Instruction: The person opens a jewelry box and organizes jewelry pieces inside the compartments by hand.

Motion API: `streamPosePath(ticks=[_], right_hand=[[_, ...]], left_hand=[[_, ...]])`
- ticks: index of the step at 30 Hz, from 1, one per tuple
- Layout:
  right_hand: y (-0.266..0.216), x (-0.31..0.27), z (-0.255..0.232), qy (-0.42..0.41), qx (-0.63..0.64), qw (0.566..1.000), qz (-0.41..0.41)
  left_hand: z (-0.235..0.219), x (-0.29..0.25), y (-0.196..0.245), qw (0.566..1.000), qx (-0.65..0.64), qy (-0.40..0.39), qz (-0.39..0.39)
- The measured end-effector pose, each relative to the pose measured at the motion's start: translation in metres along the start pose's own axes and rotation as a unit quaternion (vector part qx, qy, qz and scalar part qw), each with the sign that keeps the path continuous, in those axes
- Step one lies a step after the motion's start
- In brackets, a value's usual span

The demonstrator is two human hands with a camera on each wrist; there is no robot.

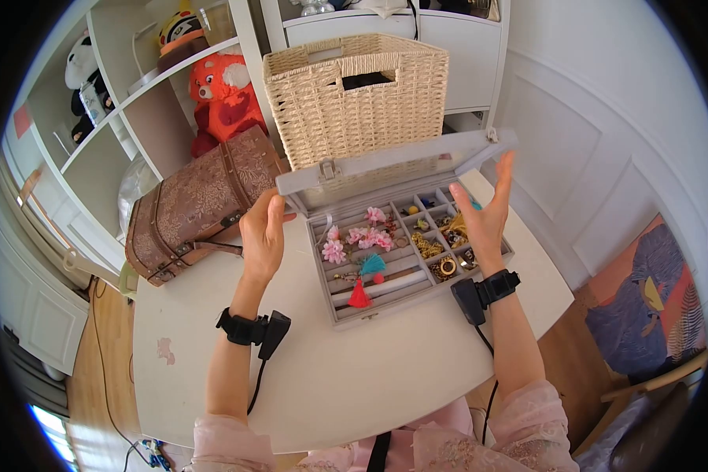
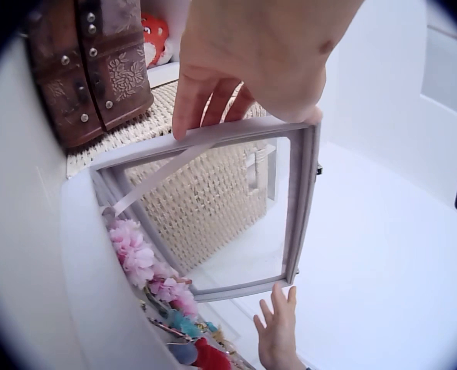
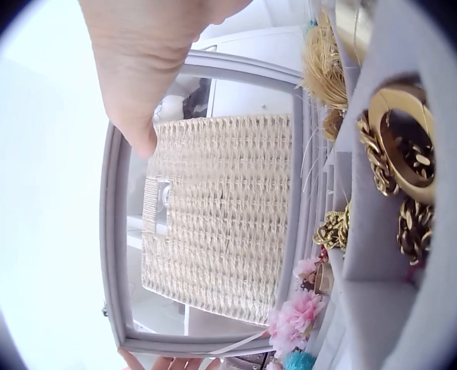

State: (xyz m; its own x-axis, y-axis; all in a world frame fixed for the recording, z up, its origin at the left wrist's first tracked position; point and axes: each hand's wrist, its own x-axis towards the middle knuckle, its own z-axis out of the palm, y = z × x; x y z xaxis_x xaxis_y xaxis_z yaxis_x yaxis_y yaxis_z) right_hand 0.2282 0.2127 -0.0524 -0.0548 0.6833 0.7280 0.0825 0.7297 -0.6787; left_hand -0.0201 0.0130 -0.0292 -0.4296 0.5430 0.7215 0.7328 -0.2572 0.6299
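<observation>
Left hand (image 2: 244,54) gripping lid (image 2: 301,193) in wrist view; right hand (image 1: 484,208) flat, open overhead.

Surface: we see a white rounded surface (image 1: 354,377) with a small pinkish stain near its left edge.
On it, centre: our grey jewellery box (image 1: 385,303), lid raised.
Behind: wicker basket (image 1: 354,102).
Left: brown patterned chest (image 1: 200,200).
</observation>
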Motion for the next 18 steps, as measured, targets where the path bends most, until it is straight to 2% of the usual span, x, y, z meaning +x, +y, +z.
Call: streamPosePath(ticks=[1, 2, 5, 7, 10, 18], right_hand=[[0.002, -0.001, 0.001, 0.0, 0.0, 1.0, 0.001], [0.004, -0.001, 0.001, -0.006, -0.007, 1.0, 0.004], [0.009, -0.002, 0.002, -0.016, -0.02, 1.0, 0.005], [0.012, -0.002, 0.002, -0.02, -0.026, 0.999, 0.001], [0.014, -0.003, 0.003, -0.026, -0.037, 0.999, -0.003], [0.013, -0.005, 0.003, -0.042, -0.037, 0.998, 0.026]], left_hand=[[-0.002, 0.001, -0.001, 0.999, 0.027, -0.004, -0.034], [0.0, 0.001, -0.001, 0.999, 0.027, -0.004, -0.035], [0.006, 0.001, 0.002, 0.997, -0.023, 0.045, -0.066], [0.004, 0.001, 0.008, 0.995, 0.024, 0.018, -0.097], [0.001, 0.0, 0.008, 0.99, -0.014, -0.016, -0.137], [0.006, -0.003, -0.007, 0.994, -0.062, -0.008, -0.095]])
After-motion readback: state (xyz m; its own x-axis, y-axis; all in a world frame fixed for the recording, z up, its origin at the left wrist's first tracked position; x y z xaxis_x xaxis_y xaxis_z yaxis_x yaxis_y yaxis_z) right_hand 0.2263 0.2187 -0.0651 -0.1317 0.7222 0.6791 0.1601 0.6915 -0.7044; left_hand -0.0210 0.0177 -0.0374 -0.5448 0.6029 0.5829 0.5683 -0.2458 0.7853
